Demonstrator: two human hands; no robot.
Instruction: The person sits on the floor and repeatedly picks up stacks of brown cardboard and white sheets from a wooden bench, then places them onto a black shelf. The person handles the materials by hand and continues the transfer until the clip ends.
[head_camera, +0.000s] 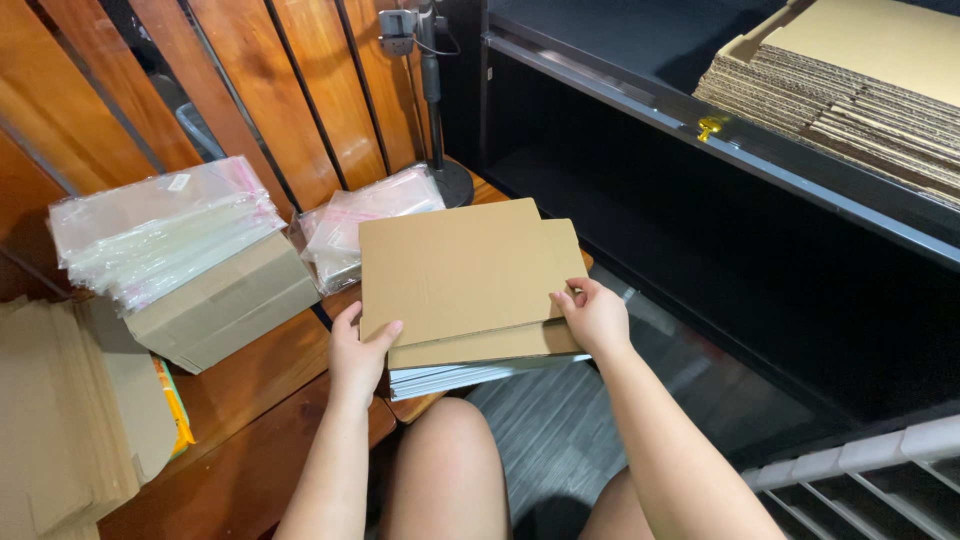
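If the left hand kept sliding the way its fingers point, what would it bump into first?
The left hand points up and away across the flat cardboard sheet it grips. Going straight on, it would probably first meet the small pile of clear plastic bags near the stand's round base, though depth is hard to judge.

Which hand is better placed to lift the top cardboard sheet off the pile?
Probably the left hand: its thumb already lies on the top cardboard sheet at the near left corner. The right hand rests at the right edge, partly on the sheet below.
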